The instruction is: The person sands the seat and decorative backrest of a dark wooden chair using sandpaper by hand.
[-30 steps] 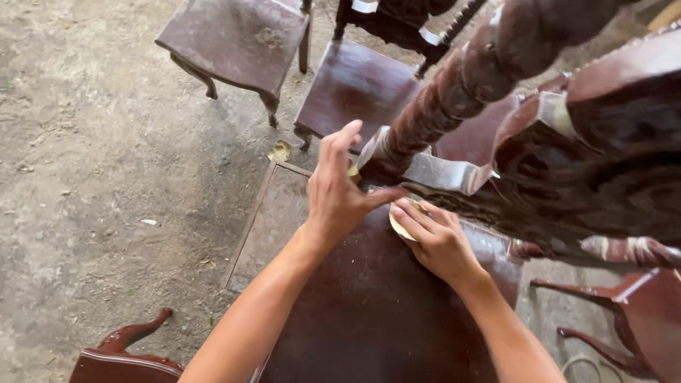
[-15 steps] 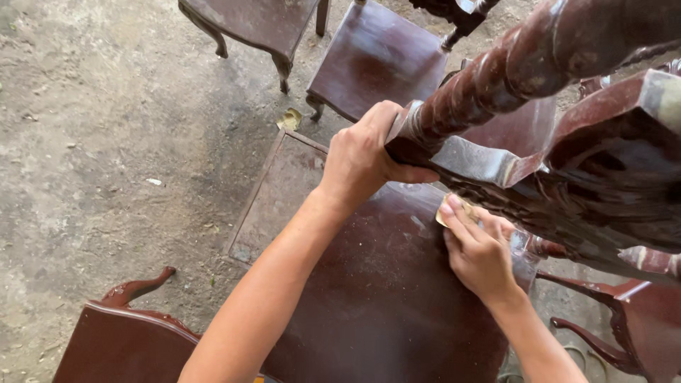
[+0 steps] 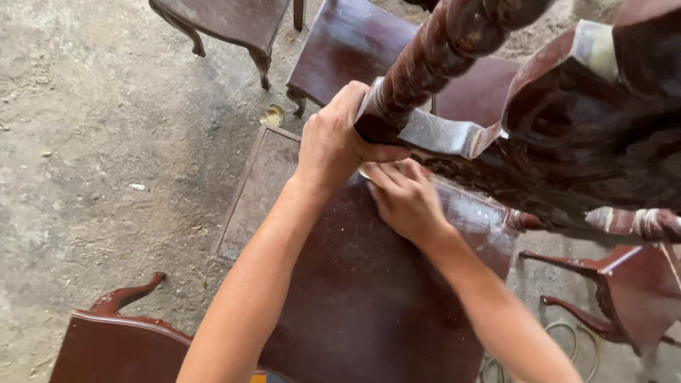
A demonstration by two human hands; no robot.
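Two hands on the job: your left hand is wrapped shut around the square end of the dark red-brown turned wooden post, fingers curled over the top and thumb underneath. Your right hand lies nearly flat, fingers pressing a small pale sheet of sandpaper against the carved dark frame rail just below the post. Only a sliver of the sheet shows past the fingertips, so can't tell how it's folded.

Progress, judged from the finish: pale scuffed patches on the post's square block and along the rail approx. by your right hand look already rubbed; the carved work further right stays dark and glossy, so plenty seems left.

All this sits over the far edge of the dark brown wooden seat panel. Other dark chairs stand on the dirt floor beyond.
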